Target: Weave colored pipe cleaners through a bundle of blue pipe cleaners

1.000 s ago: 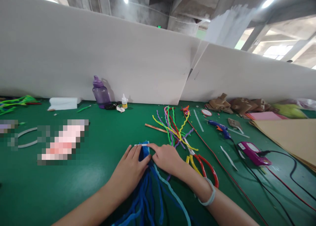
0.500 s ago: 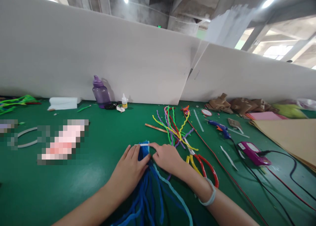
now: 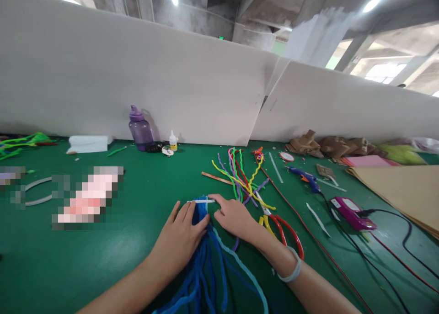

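A bundle of blue fuzzy strands (image 3: 206, 250) lies on the table and fans out toward me. A thin white strip (image 3: 202, 201) crosses its upper end. My left hand (image 3: 183, 229) presses on the bundle from the left, fingertips at the strip's left part and thumb across the strands. On the other side, my right hand (image 3: 235, 215) has its index finger stretched out at the strip's right end, thumb apart below. Whether that fingertip touches the strip is hard to make out. Scissors (image 3: 283, 229) with red and yellow handles lie partly behind my right forearm.
Multicoloured wavy pipe cleaners (image 3: 240, 174) lie beyond my right hand. To the right are a blue glue gun (image 3: 307, 179), a magenta device (image 3: 353, 213) with cables and brown paper sheets (image 3: 404, 195). A purple bottle (image 3: 140, 131) and a small glue bottle (image 3: 173, 142) stand by the white partition (image 3: 137, 67).
My right index fingertip has shifted slightly up and off the white strip, so more of its right end shows. My left hand stays on the blue bundle.
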Tool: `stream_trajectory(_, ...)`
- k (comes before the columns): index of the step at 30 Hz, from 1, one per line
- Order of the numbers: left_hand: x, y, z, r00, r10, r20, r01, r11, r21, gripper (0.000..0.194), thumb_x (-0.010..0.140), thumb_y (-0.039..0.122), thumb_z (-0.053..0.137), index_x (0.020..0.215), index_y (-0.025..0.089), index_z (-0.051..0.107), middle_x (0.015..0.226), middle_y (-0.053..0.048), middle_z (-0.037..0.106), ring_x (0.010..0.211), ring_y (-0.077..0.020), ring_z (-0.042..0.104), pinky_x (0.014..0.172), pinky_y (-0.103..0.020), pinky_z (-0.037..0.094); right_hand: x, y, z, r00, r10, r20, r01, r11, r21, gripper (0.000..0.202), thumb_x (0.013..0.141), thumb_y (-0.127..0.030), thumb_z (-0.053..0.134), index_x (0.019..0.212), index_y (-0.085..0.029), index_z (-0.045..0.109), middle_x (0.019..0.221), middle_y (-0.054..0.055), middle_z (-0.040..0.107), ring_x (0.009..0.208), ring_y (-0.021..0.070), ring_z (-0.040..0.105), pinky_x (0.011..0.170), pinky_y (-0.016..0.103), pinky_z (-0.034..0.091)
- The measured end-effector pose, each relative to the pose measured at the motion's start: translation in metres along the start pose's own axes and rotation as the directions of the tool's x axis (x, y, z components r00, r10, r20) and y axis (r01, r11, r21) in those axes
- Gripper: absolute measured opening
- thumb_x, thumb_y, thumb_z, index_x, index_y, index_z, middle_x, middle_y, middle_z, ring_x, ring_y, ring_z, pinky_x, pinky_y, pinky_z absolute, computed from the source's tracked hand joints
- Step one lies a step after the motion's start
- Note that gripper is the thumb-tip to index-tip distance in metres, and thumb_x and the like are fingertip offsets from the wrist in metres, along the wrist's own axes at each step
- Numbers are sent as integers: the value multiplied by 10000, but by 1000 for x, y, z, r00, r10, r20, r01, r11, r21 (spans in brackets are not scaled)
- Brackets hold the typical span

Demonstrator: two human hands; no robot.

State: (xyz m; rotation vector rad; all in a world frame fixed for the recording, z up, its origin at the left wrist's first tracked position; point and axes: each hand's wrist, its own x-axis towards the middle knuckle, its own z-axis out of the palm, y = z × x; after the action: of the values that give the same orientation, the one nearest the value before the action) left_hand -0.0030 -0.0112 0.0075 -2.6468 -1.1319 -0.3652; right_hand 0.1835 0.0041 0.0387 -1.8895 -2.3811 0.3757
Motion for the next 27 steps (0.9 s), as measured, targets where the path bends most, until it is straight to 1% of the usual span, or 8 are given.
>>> stream_trajectory(5,0,0,1,1000,3,9,-3,1000,12,376,862,222,550,1236,259,529,1266,-180,511,1182,-348,489,987,-593,355,-2,-4,0,1000,-22,-5,21,997,-72,474,831,-238,392,1293,-301,482,830,43,705,763,223,653,639,276,376)
stream_trajectory(11,0,1,1,1000,-1,14,0,1000,14,369,854,225,564,1222,252,546,1263,-191,510,1179,-355,491,979,-581,371,-2,-4,1,999,-46,-25,44,994,-96,485,833,-243,386,1301,-328,479,819,48,707,745,229,653,623,280,380)
stream_trajectory(16,1,2,0,1000,3,12,-4,999,38,369,846,240,579,1213,257,552,1252,-192,515,1162,-353,509,967,-564,397,0,-1,-1,998,-58,-2,58,997,-55,509,819,-232,380,1310,-324,478,840,42,709,758,223,649,629,275,381)
stream_trajectory(18,2,1,0,1000,3,10,-3,999,43,361,846,244,578,1207,255,557,1245,-191,520,1154,-353,516,962,-562,405,1,1,-1,999,-48,10,48,999,-19,507,817,-234,386,1308,-315,483,846,36,706,764,214,644,642,271,382)
stream_trajectory(22,1,0,2,1000,-2,-5,2,1000,19,346,861,248,551,1207,265,554,1261,-169,515,1159,-341,511,960,-559,409,4,5,0,1000,-23,-2,23,998,59,488,810,-240,398,1285,-301,498,857,32,705,786,213,642,658,269,388)
stream_trajectory(27,-1,0,4,1000,-6,-12,6,1000,-26,350,873,226,518,1221,248,543,1280,-174,506,1187,-334,487,974,-564,390,4,3,0,999,-30,14,30,999,12,499,822,-239,391,1309,-308,480,889,43,710,820,220,651,671,277,396)
